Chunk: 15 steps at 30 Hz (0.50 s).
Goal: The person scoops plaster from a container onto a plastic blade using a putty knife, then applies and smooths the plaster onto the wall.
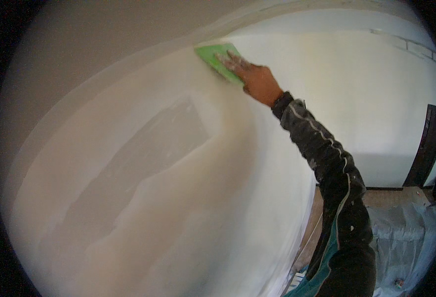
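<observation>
Head view: the right hand (260, 81) is partly open, fingers stretched across the back of a green pad (211, 53), which sits against the pale wall (188, 198) near its upper edge, above a grey patch (168, 133); the thumb's hold cannot be told. The pad looks light and slightly bendy, best held with fingers spread over its middle. The left hand is out of view.

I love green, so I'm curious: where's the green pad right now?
In the head view, the pad is near the top middle, against the pale wall, under the right hand, just above the grey patch.
</observation>
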Tool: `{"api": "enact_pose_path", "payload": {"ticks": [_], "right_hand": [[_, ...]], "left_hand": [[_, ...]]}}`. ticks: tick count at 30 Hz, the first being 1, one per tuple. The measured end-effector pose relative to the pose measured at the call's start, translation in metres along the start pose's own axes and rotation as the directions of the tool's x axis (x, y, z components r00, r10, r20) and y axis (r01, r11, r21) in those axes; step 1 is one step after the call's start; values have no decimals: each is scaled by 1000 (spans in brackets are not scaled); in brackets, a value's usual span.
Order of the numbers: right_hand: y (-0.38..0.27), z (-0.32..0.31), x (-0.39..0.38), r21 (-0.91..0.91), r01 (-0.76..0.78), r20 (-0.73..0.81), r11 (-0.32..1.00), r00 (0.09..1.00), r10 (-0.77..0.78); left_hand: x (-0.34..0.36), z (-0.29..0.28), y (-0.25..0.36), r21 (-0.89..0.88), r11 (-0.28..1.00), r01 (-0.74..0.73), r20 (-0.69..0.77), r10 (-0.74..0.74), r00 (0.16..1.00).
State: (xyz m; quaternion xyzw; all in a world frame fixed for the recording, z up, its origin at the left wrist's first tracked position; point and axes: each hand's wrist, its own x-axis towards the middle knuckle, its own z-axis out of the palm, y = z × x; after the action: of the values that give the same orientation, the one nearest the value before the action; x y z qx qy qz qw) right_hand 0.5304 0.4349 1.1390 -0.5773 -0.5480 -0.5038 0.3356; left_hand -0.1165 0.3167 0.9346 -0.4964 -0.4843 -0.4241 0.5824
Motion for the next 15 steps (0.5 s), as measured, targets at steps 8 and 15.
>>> {"api": "enact_pose_path", "payload": {"ticks": [8,15], "right_hand": [[6,-36,-63,-109,128,-2,986,992,-129],[70,9,-84,-106,52,-116,993,991,-64]], "left_hand": [[-51,-16,5,-21,999,25,6,-25,1000],[-90,-63,93,51,998,19,78,-23,997]]}}
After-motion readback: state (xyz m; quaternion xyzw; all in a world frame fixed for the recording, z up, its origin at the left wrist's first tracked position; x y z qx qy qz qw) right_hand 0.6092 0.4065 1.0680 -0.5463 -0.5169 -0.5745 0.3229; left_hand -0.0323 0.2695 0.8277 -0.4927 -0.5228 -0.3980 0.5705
